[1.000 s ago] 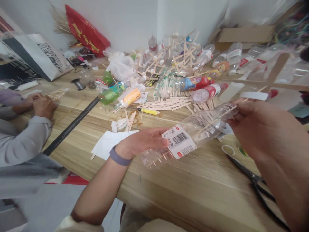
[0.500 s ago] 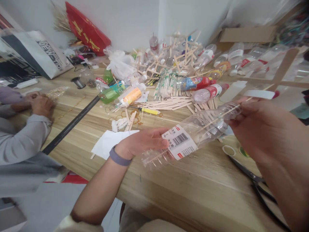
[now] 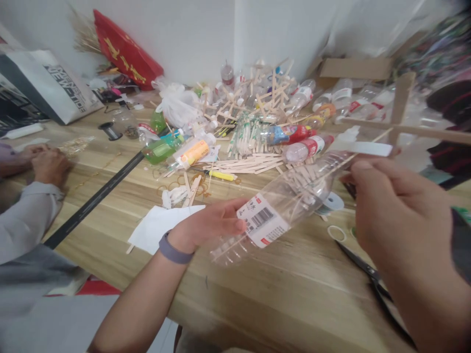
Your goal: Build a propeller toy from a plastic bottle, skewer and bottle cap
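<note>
My left hand [image 3: 209, 224] is closed around the lower part of a clear plastic bottle [image 3: 290, 193] with a white barcode label. The bottle lies tilted, its neck up toward the right. A thin wooden stick [image 3: 368, 144] runs lengthwise along it and juts out past the neck. At that end my right hand [image 3: 397, 211] pinches the stick; its fingertips are partly hidden. Just above the fingers is a flat white strip [image 3: 373, 148]. Behind it stands a cross of flat wooden sticks [image 3: 401, 105]; whether it is joined to the thin stick I cannot tell.
Black scissors [image 3: 371, 274] and a spool [image 3: 333, 202] lie below the bottle's neck. Farther back are heaped bottles, loose craft sticks [image 3: 253, 163], a yellow cutter [image 3: 222, 175] and white paper [image 3: 162, 228]. At left, another person's hands [image 3: 49, 162] work beside a long black bar [image 3: 99, 196].
The view has shifted slightly right. My right hand has drawn away from the bottle's neck, toward the right and down. My left hand keeps its grip on the bottle.
</note>
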Available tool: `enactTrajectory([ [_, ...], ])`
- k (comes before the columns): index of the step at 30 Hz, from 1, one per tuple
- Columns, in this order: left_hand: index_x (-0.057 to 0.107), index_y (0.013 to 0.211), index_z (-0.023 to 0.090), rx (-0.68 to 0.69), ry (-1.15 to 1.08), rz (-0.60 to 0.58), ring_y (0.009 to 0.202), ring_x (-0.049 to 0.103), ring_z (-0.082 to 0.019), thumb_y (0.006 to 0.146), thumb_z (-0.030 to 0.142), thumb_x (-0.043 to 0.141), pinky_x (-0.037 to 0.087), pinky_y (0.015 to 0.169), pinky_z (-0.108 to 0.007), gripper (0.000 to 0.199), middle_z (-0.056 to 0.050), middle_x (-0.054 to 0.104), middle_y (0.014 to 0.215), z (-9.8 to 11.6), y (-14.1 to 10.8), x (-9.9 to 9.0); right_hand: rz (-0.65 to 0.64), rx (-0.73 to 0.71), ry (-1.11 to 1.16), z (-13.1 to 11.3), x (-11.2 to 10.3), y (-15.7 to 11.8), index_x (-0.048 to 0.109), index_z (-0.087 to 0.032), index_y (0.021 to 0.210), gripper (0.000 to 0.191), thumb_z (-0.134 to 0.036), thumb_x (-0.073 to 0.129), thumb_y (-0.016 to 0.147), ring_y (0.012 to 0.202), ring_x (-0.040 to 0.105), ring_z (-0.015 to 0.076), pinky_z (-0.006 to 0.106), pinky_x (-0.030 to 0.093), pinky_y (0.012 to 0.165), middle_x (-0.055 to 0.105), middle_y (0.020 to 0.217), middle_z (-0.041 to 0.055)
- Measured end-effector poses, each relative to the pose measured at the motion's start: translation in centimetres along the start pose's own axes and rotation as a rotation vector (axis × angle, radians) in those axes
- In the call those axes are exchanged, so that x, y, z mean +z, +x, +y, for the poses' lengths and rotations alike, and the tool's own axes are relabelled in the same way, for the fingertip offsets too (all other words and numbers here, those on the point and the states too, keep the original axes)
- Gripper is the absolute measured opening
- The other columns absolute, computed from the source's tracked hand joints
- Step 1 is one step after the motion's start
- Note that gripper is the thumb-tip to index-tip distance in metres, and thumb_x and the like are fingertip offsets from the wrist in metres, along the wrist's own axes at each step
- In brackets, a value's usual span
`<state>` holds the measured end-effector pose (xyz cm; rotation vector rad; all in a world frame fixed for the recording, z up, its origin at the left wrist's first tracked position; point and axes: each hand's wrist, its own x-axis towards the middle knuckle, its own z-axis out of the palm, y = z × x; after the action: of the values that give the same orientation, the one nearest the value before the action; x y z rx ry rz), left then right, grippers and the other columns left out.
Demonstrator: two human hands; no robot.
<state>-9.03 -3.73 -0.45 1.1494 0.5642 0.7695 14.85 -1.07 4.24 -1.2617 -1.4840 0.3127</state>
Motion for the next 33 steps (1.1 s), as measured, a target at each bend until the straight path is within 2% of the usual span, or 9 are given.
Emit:
enactTrajectory([
  [5,0.058,0.130,0.029,-0.005,0.041,-0.045,0.108,0.059,-0.026,0.075,0.049,0.073,0.041,0.089,-0.035,0.061,-0.006,0.067,0.115,0.1,-0.5,0.2,0.027,-0.176,0.018,-0.3,-0.6,0.3,0.075,-0.026,0.093,0.017,-0.025,0.059,0.088,0.093,0.069,0.0197,0.034,0.051,0.084,0.076,0.097,0.0009],
  [9,0.054,0.134,0.030,0.016,-0.008,-0.091,0.115,0.055,-0.027,0.072,0.051,0.075,0.038,0.094,-0.036,0.069,-0.006,0.064,0.124,-0.3,-0.6,0.3,-0.062,-0.132,0.102,-0.8,-0.7,0.8,0.073,-0.027,0.091,0.010,-0.025,0.064,0.086,0.085,0.069,0.0187,0.032,0.053,0.075,0.076,0.095,-0.0001],
  [11,0.053,0.136,0.030,0.023,-0.039,-0.101,0.111,0.057,-0.027,0.071,0.054,0.075,0.039,0.093,-0.036,0.072,-0.007,0.064,0.124,-0.7,-0.6,0.3,-0.088,-0.087,0.153,-0.9,-0.7,1.0,0.069,-0.027,0.089,0.007,-0.024,0.066,0.084,0.081,0.069,0.0184,0.032,0.052,0.073,0.075,0.090,-0.0004],
  [14,0.052,0.137,0.031,-0.002,-0.053,-0.054,0.100,0.061,-0.024,0.071,0.055,0.073,0.043,0.087,-0.033,0.073,-0.005,0.066,0.118,-1.1,-0.5,0.6,-0.141,-0.062,0.212,-0.7,-0.5,1.0,0.062,-0.026,0.090,0.008,-0.022,0.064,0.084,0.090,0.069,0.0204,0.037,0.051,0.084,0.073,0.093,0.0013],
  [21,0.060,0.129,0.028,-0.036,-0.129,-0.038,0.082,0.064,-0.017,0.068,0.056,0.075,0.047,0.077,-0.027,0.068,-0.003,0.070,0.098,-1.1,-0.1,1.8,-0.258,-0.148,0.193,-0.7,-0.7,0.5,0.048,-0.026,0.091,0.014,-0.013,0.050,0.088,0.110,0.065,0.0236,0.040,0.052,0.086,0.071,0.112,0.0074],
  [24,0.063,0.125,0.030,-0.027,-0.199,-0.003,0.083,0.067,-0.018,0.065,0.053,0.079,0.050,0.072,-0.026,0.066,-0.004,0.072,0.102,-1.0,0.1,2.3,-0.237,-0.205,0.086,-0.9,-1.0,-0.1,0.047,-0.026,0.090,0.013,-0.013,0.048,0.088,0.110,0.065,0.0240,0.042,0.051,0.087,0.070,0.115,0.0078],
  [27,0.069,0.116,0.031,0.003,-0.288,0.040,0.082,0.069,-0.018,0.067,0.046,0.081,0.052,0.072,-0.026,0.053,-0.003,0.073,0.101,-0.7,0.0,2.9,-0.236,-0.110,0.068,-0.6,-1.0,-1.5,0.053,-0.025,0.101,0.011,-0.021,0.048,0.091,0.109,0.065,0.0245,0.043,0.051,0.089,0.069,0.113,0.0098],
  [30,0.073,0.107,0.027,0.027,-0.312,0.095,0.081,0.070,-0.018,0.067,0.043,0.081,0.052,0.074,-0.026,0.044,-0.004,0.075,0.093,-0.5,-0.1,3.1,-0.479,0.028,0.145,-0.4,-0.7,-3.9,0.055,-0.023,0.116,0.026,-0.033,0.050,0.093,0.103,0.066,0.0244,0.039,0.055,0.081,0.069,0.113,0.0123],
  [33,0.072,0.110,0.025,0.033,-0.310,0.118,0.082,0.070,-0.021,0.065,0.045,0.082,0.053,0.074,-0.028,0.050,-0.007,0.075,0.096,-0.6,-0.1,2.9,-0.753,0.086,0.328,-0.4,-0.4,-6.5,0.045,-0.022,0.134,0.050,-0.039,0.057,0.089,0.094,0.068,0.0218,0.031,0.057,0.072,0.067,0.117,0.0128],
])
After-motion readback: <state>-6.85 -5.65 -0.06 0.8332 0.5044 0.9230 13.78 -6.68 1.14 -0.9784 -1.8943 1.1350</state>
